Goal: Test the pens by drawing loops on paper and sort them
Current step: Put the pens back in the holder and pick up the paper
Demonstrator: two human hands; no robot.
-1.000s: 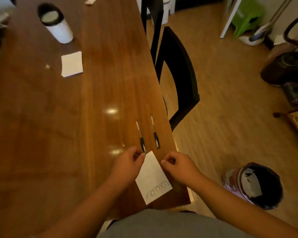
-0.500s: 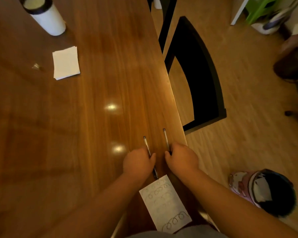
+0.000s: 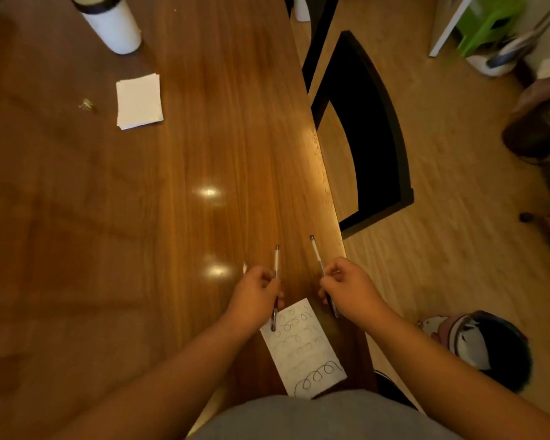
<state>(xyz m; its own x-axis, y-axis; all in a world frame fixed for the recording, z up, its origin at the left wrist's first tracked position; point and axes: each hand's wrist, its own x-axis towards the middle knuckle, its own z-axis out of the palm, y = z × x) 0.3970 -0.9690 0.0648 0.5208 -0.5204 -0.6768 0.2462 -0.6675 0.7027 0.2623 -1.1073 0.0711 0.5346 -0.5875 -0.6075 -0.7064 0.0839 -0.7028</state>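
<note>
My left hand [image 3: 256, 296] grips a pen [image 3: 276, 257] with its dark end over the top corner of the paper [image 3: 305, 350]. My right hand [image 3: 346, 285] grips a second pen [image 3: 315, 250], held just right of the paper near the table's right edge. The white paper lies on the wooden table [image 3: 140, 217] close to my body and is covered with rows of drawn loops, the boldest along its near edge.
A small stack of white paper [image 3: 139, 101] lies at the far left with a small shiny scrap [image 3: 86, 104] beside it. A white cylinder with a dark rim [image 3: 111, 23] stands at the back. A black chair [image 3: 369, 128] is beside the table; a bag [image 3: 483, 347] lies on the floor.
Both hands left the paper's top edge, reached forward to the two pens lying on the table and took hold of them. The pens are now lifted and angled in the hands.
</note>
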